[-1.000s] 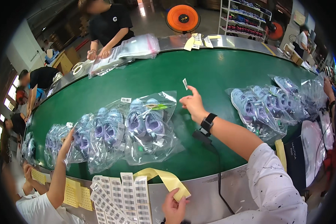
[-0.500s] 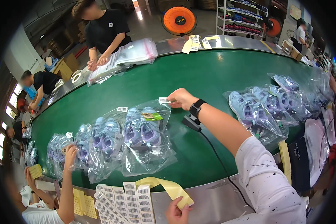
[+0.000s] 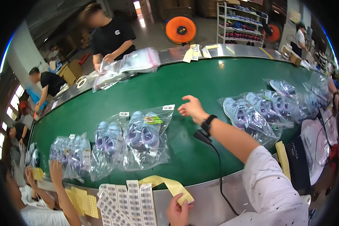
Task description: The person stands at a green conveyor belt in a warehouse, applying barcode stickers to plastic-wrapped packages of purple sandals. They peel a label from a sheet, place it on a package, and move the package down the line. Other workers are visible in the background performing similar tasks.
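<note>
My left hand (image 3: pixel 178 211) grips the end of a yellow backing strip (image 3: pixel 162 182) at the near metal edge, thumb and fingers closed on it. Over the green belt, my right hand (image 3: pixel 193 109) is open and holds nothing; a black band circles its wrist. Just left of it lies a clear plastic bag (image 3: pixel 157 145) with a pair of light blue and purple shoes (image 3: pixel 143 132), toes pointing away. A white barcode label (image 3: pixel 168 107) sits on that bag's top right corner. Beside it lies another bagged pair (image 3: pixel 108 138), also with a barcode label (image 3: pixel 124 114).
Sheets of barcode labels (image 3: pixel 128 203) lie on the near metal ledge. More bagged shoes (image 3: pixel 252 109) lie on the belt (image 3: pixel 199 83) at right. A black cable (image 3: pixel 219 169) hangs from my wrist. A co-worker's hand (image 3: pixel 56 171) is near the bags at left; another person handles plastic bags (image 3: pixel 139 62) opposite.
My right hand has let go of the label corner and drawn back to the right, its fingers now spread. My left hand still holds the yellow strip. The bagged shoes at right have shifted slightly left.
</note>
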The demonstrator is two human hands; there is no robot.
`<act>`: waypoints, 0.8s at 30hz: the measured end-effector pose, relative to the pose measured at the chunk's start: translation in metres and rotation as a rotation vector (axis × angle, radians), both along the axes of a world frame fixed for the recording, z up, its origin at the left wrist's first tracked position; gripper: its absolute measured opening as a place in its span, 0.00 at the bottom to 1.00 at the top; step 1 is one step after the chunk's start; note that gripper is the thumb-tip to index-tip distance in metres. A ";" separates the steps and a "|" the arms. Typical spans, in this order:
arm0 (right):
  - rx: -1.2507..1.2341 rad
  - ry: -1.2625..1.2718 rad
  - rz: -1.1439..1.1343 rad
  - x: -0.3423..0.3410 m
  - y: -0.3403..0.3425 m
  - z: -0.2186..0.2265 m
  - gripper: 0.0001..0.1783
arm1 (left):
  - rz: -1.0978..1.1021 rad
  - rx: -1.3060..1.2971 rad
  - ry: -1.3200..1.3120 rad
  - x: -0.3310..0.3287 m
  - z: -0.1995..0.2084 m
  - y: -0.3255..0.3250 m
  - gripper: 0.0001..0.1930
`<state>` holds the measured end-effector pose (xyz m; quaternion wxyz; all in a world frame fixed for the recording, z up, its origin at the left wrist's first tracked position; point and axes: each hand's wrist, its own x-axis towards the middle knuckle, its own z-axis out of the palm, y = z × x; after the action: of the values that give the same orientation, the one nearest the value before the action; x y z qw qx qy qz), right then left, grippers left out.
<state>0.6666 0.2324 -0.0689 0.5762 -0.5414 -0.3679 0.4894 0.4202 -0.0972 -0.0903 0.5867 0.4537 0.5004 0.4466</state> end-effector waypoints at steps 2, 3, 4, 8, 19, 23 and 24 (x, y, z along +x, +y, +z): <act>-0.080 0.084 0.175 -0.013 -0.045 0.027 0.16 | 0.027 -0.044 -0.029 -0.007 0.003 -0.003 0.17; -0.127 0.060 0.271 -0.017 -0.071 0.039 0.14 | 0.050 -0.075 -0.046 -0.009 0.004 -0.004 0.17; -0.139 0.023 0.366 -0.025 -0.101 0.050 0.13 | 0.050 0.001 -0.017 -0.011 -0.002 -0.003 0.16; -0.181 -0.021 0.609 -0.038 -0.210 0.051 0.08 | 0.038 0.346 0.359 -0.039 0.038 -0.021 0.13; -0.174 -0.139 0.620 -0.056 -0.321 0.015 0.07 | 0.711 -0.121 1.110 -0.295 0.054 -0.208 0.10; -0.142 -0.205 0.524 -0.053 -0.330 0.010 0.08 | 0.644 -0.375 1.164 -0.329 -0.072 -0.290 0.15; -0.155 -0.246 0.502 -0.050 -0.331 0.007 0.08 | 0.670 -0.445 1.152 -0.333 -0.103 -0.306 0.14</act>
<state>0.6164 -0.0990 -0.0615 0.3450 -0.5310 -0.5191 0.5741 0.0873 -0.4035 -0.1929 0.1379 0.3086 0.9239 0.1790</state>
